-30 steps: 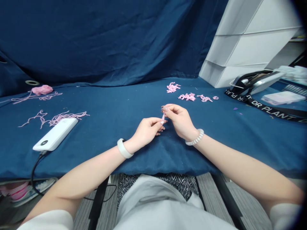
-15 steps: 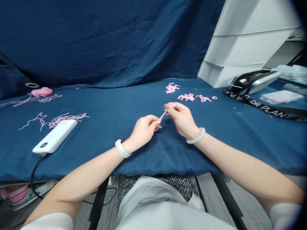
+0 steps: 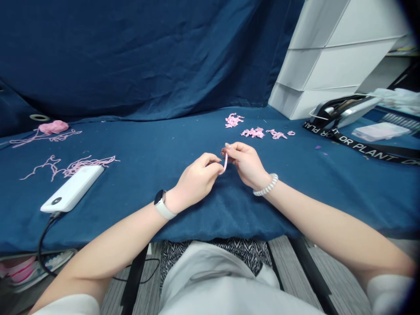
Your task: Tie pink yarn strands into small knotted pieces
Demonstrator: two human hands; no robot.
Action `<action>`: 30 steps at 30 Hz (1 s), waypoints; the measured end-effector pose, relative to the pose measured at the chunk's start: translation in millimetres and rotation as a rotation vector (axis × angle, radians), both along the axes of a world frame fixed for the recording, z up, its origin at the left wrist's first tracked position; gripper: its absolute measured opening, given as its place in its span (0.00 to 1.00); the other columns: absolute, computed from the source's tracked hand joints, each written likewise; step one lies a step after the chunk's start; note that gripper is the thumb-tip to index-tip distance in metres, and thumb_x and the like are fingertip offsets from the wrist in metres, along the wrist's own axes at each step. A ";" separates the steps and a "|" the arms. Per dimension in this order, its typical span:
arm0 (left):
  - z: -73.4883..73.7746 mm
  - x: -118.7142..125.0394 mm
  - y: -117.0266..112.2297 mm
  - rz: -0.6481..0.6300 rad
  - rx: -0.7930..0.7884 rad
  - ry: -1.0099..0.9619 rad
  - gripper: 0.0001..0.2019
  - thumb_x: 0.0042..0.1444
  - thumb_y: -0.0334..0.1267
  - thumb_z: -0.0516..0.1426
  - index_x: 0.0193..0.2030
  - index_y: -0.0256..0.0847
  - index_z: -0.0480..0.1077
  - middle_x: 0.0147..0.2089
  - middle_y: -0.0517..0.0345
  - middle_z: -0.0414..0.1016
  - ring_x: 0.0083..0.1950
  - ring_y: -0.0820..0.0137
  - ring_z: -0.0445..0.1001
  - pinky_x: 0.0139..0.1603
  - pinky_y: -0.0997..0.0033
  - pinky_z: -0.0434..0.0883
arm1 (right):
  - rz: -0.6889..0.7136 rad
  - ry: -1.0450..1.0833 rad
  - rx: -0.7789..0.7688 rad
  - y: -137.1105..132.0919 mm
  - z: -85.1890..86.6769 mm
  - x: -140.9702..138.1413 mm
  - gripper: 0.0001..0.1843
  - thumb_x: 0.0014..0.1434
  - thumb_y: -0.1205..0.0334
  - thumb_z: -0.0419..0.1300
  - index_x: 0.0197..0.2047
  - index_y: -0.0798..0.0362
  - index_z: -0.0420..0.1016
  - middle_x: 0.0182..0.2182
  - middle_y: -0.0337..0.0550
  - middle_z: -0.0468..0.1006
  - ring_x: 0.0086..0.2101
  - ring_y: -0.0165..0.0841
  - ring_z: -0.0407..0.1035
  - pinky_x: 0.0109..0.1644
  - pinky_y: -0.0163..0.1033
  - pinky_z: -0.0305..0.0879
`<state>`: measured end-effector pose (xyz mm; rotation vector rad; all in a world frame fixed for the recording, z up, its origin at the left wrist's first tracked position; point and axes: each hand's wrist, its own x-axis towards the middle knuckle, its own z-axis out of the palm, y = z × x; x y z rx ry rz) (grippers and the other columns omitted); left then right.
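Both of my hands meet above the middle of a table covered in blue cloth (image 3: 147,144). My left hand (image 3: 197,177) and my right hand (image 3: 246,162) each pinch one end of a short piece of pink yarn (image 3: 225,162), which curves between the fingertips. The fingers of both hands are closed round it. A white watch sits on my left wrist and a pale bead bracelet on my right.
Small pink yarn pieces (image 3: 254,131) lie in little heaps behind my hands. Loose pink strands (image 3: 75,164) and a yarn ball (image 3: 52,127) lie at the left, next to a white power bank (image 3: 72,189) with a cable. White shelving (image 3: 328,57) and a black strap (image 3: 361,146) stand at the right.
My hands have drawn closer together; the yarn piece, stretched straight half a second ago, now bends into a curve. The view has shifted slightly, so things sit a bit further left.
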<state>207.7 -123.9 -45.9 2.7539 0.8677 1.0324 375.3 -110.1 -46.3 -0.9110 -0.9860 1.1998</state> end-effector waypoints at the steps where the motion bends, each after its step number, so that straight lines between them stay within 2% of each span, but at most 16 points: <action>1: 1.0 -1.7 0.7 -0.039 0.015 -0.026 0.12 0.62 0.33 0.47 0.38 0.37 0.72 0.52 0.48 0.69 0.44 0.73 0.69 0.49 0.71 0.69 | 0.015 0.013 -0.020 -0.9 0.8 -0.3 0.13 0.40 0.56 0.70 0.21 0.54 0.72 0.25 0.39 0.73 0.30 0.27 0.65 0.37 0.35 0.61; 4: 2.2 -5.3 1.1 -0.159 0.011 -0.097 0.09 0.60 0.31 0.50 0.37 0.37 0.71 0.56 0.48 0.69 0.46 0.74 0.71 0.51 0.71 0.69 | 0.076 0.029 -0.081 -4.1 2.2 -1.9 0.11 0.37 0.61 0.70 0.19 0.55 0.71 0.22 0.37 0.71 0.26 0.25 0.63 0.33 0.34 0.60; 8: -0.6 -3.8 -4.2 -0.214 -0.085 -0.128 0.08 0.59 0.32 0.51 0.36 0.38 0.72 0.52 0.49 0.74 0.54 0.71 0.72 0.57 0.69 0.68 | 0.201 0.073 -0.201 -7.4 -0.2 -5.6 0.11 0.35 0.63 0.69 0.17 0.56 0.69 0.18 0.35 0.68 0.21 0.24 0.60 0.27 0.33 0.54; 11: -1.8 -0.1 -8.9 -0.226 -0.193 -0.183 0.08 0.60 0.34 0.52 0.36 0.39 0.73 0.48 0.50 0.76 0.52 0.71 0.73 0.57 0.69 0.68 | 0.234 0.100 -0.268 -8.3 -3.7 -8.4 0.12 0.35 0.65 0.68 0.16 0.56 0.67 0.16 0.34 0.65 0.19 0.23 0.57 0.25 0.33 0.51; 14: -0.4 3.6 -10.2 -0.128 -0.334 -0.332 0.09 0.60 0.38 0.53 0.36 0.39 0.73 0.40 0.53 0.77 0.44 0.72 0.74 0.51 0.72 0.69 | 0.245 0.114 -0.233 -7.8 -6.0 -10.2 0.13 0.36 0.65 0.68 0.16 0.56 0.66 0.15 0.33 0.64 0.19 0.22 0.56 0.27 0.33 0.54; 18: 0.4 7.8 -5.1 -0.008 -0.645 -0.555 0.11 0.58 0.43 0.56 0.37 0.37 0.74 0.37 0.54 0.77 0.38 0.74 0.74 0.43 0.76 0.70 | 0.170 0.112 -0.188 -6.7 -7.6 -11.7 0.10 0.37 0.64 0.69 0.19 0.56 0.71 0.21 0.36 0.71 0.24 0.25 0.64 0.34 0.35 0.62; 21: -2.2 10.0 1.3 -0.030 -0.849 -0.724 0.12 0.52 0.42 0.62 0.39 0.35 0.76 0.39 0.54 0.78 0.38 0.75 0.74 0.44 0.76 0.71 | 0.089 0.074 -0.160 -6.7 -8.8 -12.7 0.10 0.37 0.62 0.69 0.21 0.56 0.73 0.24 0.38 0.74 0.28 0.27 0.67 0.38 0.36 0.63; 25: -5.1 12.0 6.9 -0.071 -1.046 -0.934 0.13 0.47 0.40 0.65 0.39 0.36 0.77 0.38 0.55 0.78 0.36 0.77 0.75 0.44 0.76 0.73 | 0.088 0.022 -0.096 -6.9 -10.7 -13.0 0.14 0.39 0.55 0.70 0.25 0.56 0.75 0.24 0.39 0.75 0.28 0.28 0.67 0.39 0.38 0.64; 30: -1.5 10.0 9.2 -0.068 -1.190 -1.047 0.13 0.44 0.37 0.67 0.38 0.36 0.77 0.35 0.56 0.78 0.33 0.78 0.75 0.39 0.78 0.74 | 0.070 -0.025 -0.022 -5.2 -13.2 -12.4 0.14 0.41 0.54 0.70 0.27 0.56 0.76 0.27 0.39 0.76 0.30 0.27 0.68 0.41 0.37 0.63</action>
